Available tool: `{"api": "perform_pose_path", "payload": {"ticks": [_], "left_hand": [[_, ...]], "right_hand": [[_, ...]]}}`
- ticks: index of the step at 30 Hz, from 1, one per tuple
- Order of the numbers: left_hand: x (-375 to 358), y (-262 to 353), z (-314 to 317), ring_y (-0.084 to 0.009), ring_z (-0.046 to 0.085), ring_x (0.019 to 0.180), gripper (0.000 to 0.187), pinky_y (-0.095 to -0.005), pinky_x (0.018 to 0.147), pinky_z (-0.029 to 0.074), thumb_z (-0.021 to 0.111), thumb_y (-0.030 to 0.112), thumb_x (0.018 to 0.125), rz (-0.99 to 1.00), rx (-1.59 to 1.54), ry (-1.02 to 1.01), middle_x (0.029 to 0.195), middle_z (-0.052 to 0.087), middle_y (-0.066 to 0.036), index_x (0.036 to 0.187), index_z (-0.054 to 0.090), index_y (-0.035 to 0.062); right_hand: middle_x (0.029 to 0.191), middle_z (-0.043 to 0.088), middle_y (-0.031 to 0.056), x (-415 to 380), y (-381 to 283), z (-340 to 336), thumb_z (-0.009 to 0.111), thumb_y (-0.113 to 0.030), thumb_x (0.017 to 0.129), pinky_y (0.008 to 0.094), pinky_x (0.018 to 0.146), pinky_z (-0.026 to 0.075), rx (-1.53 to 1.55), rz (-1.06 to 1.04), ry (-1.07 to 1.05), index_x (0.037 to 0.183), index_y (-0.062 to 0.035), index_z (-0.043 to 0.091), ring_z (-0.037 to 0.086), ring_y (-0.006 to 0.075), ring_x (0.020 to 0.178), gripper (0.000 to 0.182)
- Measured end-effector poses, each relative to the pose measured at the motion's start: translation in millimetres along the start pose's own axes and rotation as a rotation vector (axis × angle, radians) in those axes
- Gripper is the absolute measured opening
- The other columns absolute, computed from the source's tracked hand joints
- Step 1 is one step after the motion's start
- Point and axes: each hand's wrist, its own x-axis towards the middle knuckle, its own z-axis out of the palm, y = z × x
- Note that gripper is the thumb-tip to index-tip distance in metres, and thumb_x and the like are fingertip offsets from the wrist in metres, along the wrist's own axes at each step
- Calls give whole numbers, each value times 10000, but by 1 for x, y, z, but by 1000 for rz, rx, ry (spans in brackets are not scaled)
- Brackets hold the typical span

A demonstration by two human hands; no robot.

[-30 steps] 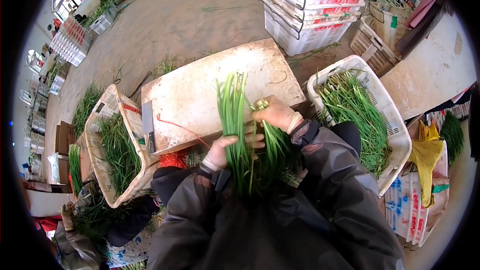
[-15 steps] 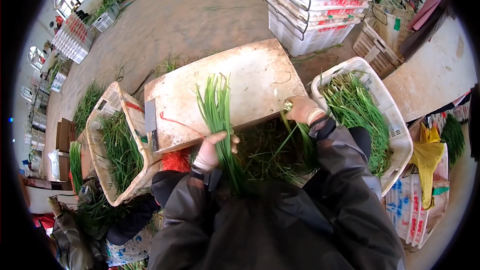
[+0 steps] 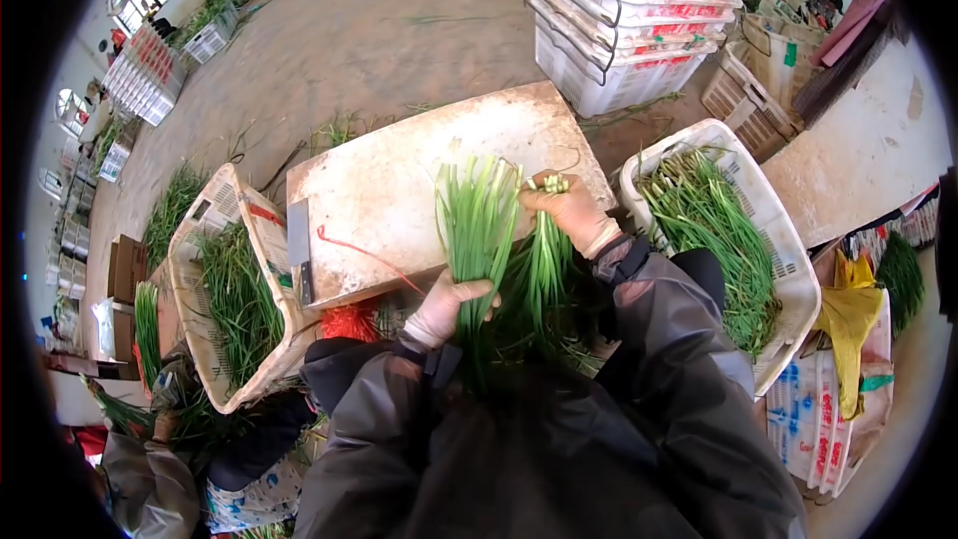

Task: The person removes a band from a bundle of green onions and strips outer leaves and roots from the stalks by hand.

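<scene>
Now, your left hand (image 3: 438,313): fingers gripping one bunch (image 3: 475,225).
Right hand (image 3: 571,214): pinching another bunch (image 3: 546,265), centre.
Crate (image 3: 802,289), right: loose greens (image 3: 714,250) lying unhandled.

L bunch (image 3: 477,220) of long thin grn stalks: held mid-length in L hand (image 3: 449,309), far ends fanned, lighter grn, over near part of table (image 3: 379,190); near end darker, narrower. R bunch (image 3: 545,265), smaller: pale cut ends up in R hand (image 3: 569,210), grn leaves hang loose twd near side, just R of L bunch.
</scene>
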Motion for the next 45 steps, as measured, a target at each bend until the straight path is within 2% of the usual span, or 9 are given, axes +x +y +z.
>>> {"api": "perform_pose_path", "payload": {"ticks": [6, 10, 11, 14, 18, 25, 33, 37, 45], "left_hand": [[-6, -1, -8, -218, 651, 660, 352, -327, 600, 538, 710, 149, 868, -9, 6, 55, 815, 680, -124, 1175, 623, 2], [-6, 0, -9, -216, 658, 679, 378, -324, 599, 539, 712, 133, 863, 14, -7, 72, 826, 677, -120, 1201, 612, -3], [-5, -1, -8, -216, 660, 684, 384, -324, 599, 539, 712, 128, 861, 27, -18, 76, 830, 677, -120, 1207, 610, -4], [-4, 3, -1, -213, 664, 693, 396, -330, 596, 546, 722, 126, 861, 37, -12, 51, 857, 687, -116, 1217, 609, -5], [2, -4, -5, -213, 679, 722, 420, -331, 622, 567, 736, 119, 865, -36, 45, 20, 883, 693, -111, 1244, 603, -4], [2, -4, 11, -236, 703, 782, 446, -353, 689, 588, 723, 108, 877, -32, 69, -55, 1001, 720, -135, 1291, 594, 1], [11, -10, -8, -340, 700, 998, 384, -479, 918, 585, 657, 160, 921, 130, -467, 114, 1116, 709, -151, 1277, 600, 28], [12, -6, -18, -241, 673, 858, 265, -375, 750, 566, 604, 156, 974, 209, -493, 265, 989, 719, -91, 1221, 630, 64], [16, -11, -35, -168, 642, 679, 168, -297, 591, 530, 623, 137, 993, 352, 67, 559, 849, 708, -69, 1120, 673, 39]], "right_hand": [[791, 716, 78, 3, -4, -43, 754, -124, 847, 329, 650, 541, -240, 16, 244, 952, 6, 740, 662, 176, 685, 167], [834, 738, 137, -3, 20, -59, 768, -210, 808, 356, 759, 557, -1383, -111, -27, 1095, 1, 718, 697, 209, 758, 359], [843, 739, 123, -2, 18, -58, 759, -184, 832, 338, 747, 554, -1332, 70, -228, 1165, 15, 709, 689, 197, 740, 391], [867, 737, 118, -11, -3, -45, 744, -145, 859, 313, 732, 558, -622, 224, -210, 1216, 39, 690, 687, 170, 731, 405], [847, 719, 56, -13, -25, -32, 792, -133, 896, 276, 666, 531, -97, 119, -204, 1234, 24, 692, 649, 130, 692, 386], [838, 695, 51, -3, -6, -19, 818, -106, 859, 314, 692, 522, 101, 92, 34, 1099, 9, 673, 652, 161, 724, 304], [764, 687, 55, -9, -17, -41, 768, -84, 892, 291, 594, 514, 70, 29, 149, 961, -14, 709, 644, 164, 631, 115], [823, 677, 20, -6, -22, -69, 741, -58, 911, 279, 634, 500, 61, -94, 218, 974, -36, 686, 631, 135, 704, 87], [883, 604, -45, -5, -32, -90, 696, -35, 942, 234, 693, 451, -220, -424, 487, 1061, 6, 630, 508, 65, 762, 142]]}}
